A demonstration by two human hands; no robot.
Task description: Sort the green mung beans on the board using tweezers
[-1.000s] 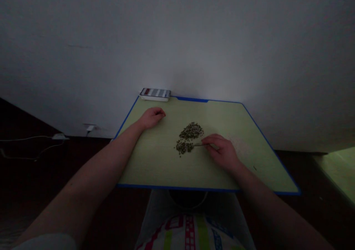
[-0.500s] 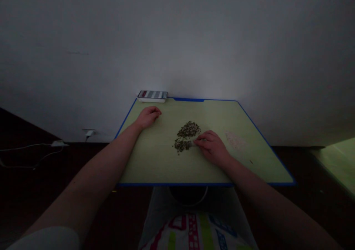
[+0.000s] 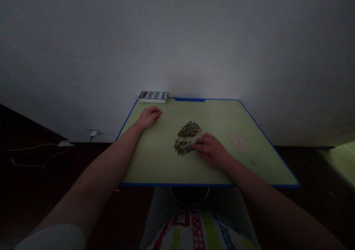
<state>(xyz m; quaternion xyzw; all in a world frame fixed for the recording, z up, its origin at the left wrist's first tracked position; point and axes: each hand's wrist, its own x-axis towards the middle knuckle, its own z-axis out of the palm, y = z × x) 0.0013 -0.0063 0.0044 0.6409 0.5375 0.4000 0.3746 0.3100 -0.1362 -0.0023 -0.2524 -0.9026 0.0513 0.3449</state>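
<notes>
A heap of small dark green beans point(image 3: 186, 137) lies in the middle of a pale green table point(image 3: 155, 157) with a blue rim. My right hand point(image 3: 210, 150) rests on the table at the heap's right edge, fingers pinched on a thin pale stick whose tip pokes into the beans. My left hand point(image 3: 149, 116) lies on the table at the far left, fingers curled loosely under, nothing visible in it. A faint patch of pale grains point(image 3: 236, 140) sits to the right of my right hand.
A phone on a white block point(image 3: 153, 96) stands at the table's far left corner against the white wall. A plug and cables point(image 3: 66, 143) lie on the dark floor at left. A second green surface point(image 3: 342, 161) shows at the right edge.
My right hand has slid left along the table, bringing the stick's tip from the heap's right edge into the beans. My left hand has stayed put.
</notes>
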